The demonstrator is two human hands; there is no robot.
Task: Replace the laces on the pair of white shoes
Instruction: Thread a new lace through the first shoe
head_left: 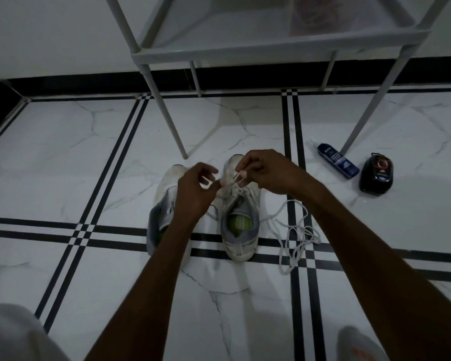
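Two white shoes stand side by side on the tiled floor, heels toward me. The left shoe [164, 194] is partly hidden behind my left forearm. Over the tongue of the right shoe [241, 222], which has a green insole, both hands work a white lace. My left hand [194, 190] pinches the lace near the upper eyelets. My right hand [264, 170] pinches a lace end just above the shoe. A loose white lace [294, 235] trails from the right shoe and lies coiled on the floor to its right.
A blue bottle [337, 160] lies on the floor at the right, with a black oval shoe-polish container [376, 175] beside it. A white metal rack [245, 52] stands behind the shoes; its legs reach the floor just beyond them. A black skirting runs along the wall.
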